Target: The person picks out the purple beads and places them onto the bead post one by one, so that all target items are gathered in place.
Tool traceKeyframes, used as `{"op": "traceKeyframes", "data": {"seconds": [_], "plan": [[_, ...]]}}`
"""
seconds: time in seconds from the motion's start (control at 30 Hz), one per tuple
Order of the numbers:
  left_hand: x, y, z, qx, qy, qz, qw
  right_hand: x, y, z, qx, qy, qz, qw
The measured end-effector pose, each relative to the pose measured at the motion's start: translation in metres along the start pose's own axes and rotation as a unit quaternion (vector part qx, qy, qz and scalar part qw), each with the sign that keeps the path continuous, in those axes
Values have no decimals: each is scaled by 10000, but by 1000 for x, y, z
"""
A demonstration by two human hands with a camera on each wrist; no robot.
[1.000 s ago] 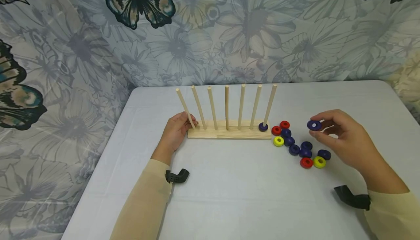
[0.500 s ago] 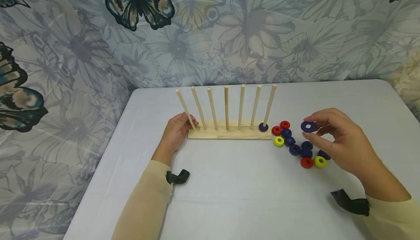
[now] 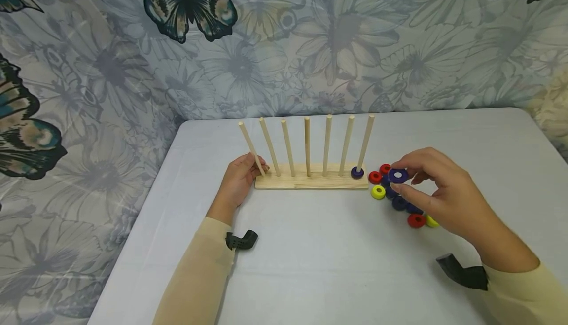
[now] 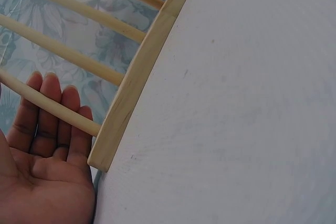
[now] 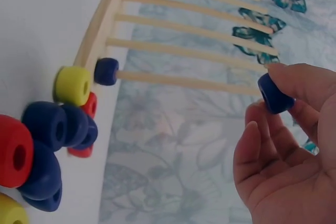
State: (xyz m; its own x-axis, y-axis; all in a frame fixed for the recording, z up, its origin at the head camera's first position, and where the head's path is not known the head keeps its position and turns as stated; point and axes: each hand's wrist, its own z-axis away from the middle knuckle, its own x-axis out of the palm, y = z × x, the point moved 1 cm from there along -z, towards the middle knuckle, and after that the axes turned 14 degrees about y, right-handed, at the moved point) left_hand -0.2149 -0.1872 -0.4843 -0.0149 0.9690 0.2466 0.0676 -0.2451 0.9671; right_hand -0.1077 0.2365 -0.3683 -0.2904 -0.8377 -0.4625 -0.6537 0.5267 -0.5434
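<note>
A wooden stand (image 3: 306, 182) with a row of several upright pegs lies across the table. Around its leftmost peg (image 4: 63, 112) is my left hand (image 3: 239, 177), its mostly straight fingers lying behind the peg near the base. The left wrist view cuts off most of the thumb. My right hand (image 3: 443, 197) pinches a dark blue bead (image 5: 274, 94) between thumb and fingertips, raised above the loose beads right of the stand. One blue bead (image 3: 357, 172) sits at the bottom of the rightmost peg (image 3: 366, 142).
Loose beads lie beside the stand's right end: a yellow bead (image 3: 377, 192), a red bead (image 3: 416, 220) and several blue ones, partly hidden by the right hand. A white cloth (image 3: 310, 266) covers the table. Behind it hangs a floral backdrop (image 3: 310, 44) with butterflies.
My right hand has moved left toward the stand with the blue bead, now over the loose beads. My left hand stays at the leftmost peg.
</note>
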Motion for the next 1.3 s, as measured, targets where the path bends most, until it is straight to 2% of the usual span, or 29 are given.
{"op": "traceKeyframes", "data": {"seconds": [0.2,0.6,0.93,1.3], "plan": [[0,1,2,-20,62,50,10000,1,-4,-10,-37,97,173,9998],[-1,0,1,-76,57,60,9999,5,-14,-35,-330,285,-233,9988],[0,0,1,-144,101,178,9997,9,-19,-48,-339,498,-90,9981],[1,3,1,-88,78,125,9999,11,-23,-67,-228,609,-188,9977]]}}
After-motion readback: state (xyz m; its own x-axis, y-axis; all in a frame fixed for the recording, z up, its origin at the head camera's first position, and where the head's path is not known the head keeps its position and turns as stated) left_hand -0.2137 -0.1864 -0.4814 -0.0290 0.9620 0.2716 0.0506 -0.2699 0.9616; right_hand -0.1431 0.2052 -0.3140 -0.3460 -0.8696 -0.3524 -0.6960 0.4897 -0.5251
